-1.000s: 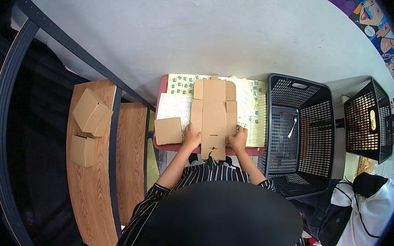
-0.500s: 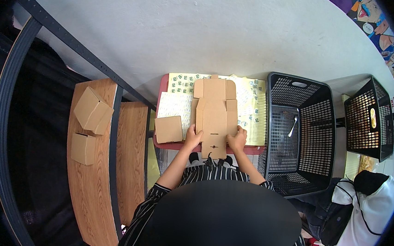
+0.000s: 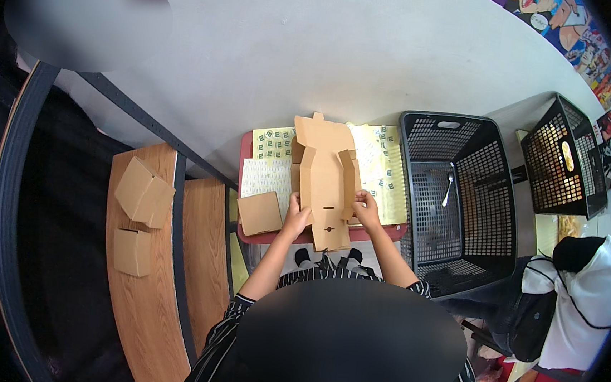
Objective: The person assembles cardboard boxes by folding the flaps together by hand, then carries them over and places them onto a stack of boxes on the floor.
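Status: flat brown die-cut cardboard box blank [image 3: 324, 182] lies on the small red-edged tray table [image 3: 381, 234], on top of yellow and white sticker sheets [image 3: 382, 172]. Both long side panels of the blank are folded up; the end flaps at far and near ends are flat.

Left hand [image 3: 296, 219] grips the lower left edge of the blank, fingers closed on the raised side panel. Right hand [image 3: 366, 209] grips the lower right edge the same way, fingers curled over that panel. Both forearms come up from the striped sleeves at the bottom.

Progress, judging from the layout: early. Side walls are creased up, but no corners are locked, no lid is closed, and the tab at the near end is not tucked. Most of the folding is left.

One small square closed brown cardboard box [image 3: 260, 212] sits just beside the left hand on the tray. Two more folded brown boxes [image 3: 143, 191] rest on the wooden shelf boards [image 3: 139, 300], well apart to the left.

Large black plastic mesh basket [image 3: 463, 196] stands just right of the tray, holding no boxes as far as visible. A second black mesh basket [image 3: 563, 157] stands further right.
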A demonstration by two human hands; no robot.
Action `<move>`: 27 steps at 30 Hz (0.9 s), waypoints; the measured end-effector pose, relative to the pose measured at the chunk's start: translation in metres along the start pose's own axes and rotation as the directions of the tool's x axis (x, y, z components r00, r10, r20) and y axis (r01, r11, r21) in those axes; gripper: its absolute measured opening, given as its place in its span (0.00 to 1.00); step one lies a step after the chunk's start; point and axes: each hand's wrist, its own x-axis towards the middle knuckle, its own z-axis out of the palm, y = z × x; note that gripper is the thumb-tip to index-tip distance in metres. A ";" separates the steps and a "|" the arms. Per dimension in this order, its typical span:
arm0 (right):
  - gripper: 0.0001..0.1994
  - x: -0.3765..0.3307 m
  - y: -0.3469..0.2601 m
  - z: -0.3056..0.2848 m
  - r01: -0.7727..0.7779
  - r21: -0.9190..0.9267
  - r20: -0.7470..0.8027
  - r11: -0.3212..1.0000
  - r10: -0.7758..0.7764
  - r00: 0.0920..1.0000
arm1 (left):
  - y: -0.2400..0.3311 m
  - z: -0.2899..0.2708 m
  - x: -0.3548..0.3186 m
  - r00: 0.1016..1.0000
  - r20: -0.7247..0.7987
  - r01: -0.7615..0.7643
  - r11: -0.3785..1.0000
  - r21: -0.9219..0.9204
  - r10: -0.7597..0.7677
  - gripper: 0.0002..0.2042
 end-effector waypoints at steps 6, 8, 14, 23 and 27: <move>0.12 -0.037 -0.021 -0.008 0.202 0.106 -0.128 0.974 -0.188 0.974 | 0.015 -0.006 -0.002 0.978 0.204 0.069 0.994 -0.087 -0.050 0.27; 0.11 -0.062 -0.041 -0.006 0.190 0.176 -0.140 0.966 -0.167 0.976 | 0.025 0.001 -0.007 0.973 0.229 0.079 0.968 -0.238 -0.023 0.27; 0.10 -0.107 -0.015 -0.036 0.245 0.156 -0.280 0.957 -0.195 0.940 | 0.054 0.038 -0.028 0.838 0.536 0.346 0.857 -0.382 -0.100 0.27; 0.22 -0.215 -0.017 -0.098 0.259 0.384 -0.441 0.886 -0.071 0.895 | 0.089 0.065 -0.089 0.328 0.926 0.009 0.980 -0.200 0.186 0.47; 0.22 -0.254 -0.007 -0.133 0.261 0.420 -0.481 0.869 -0.031 0.876 | 0.126 0.091 -0.134 0.210 0.945 0.082 0.958 -0.274 0.252 0.58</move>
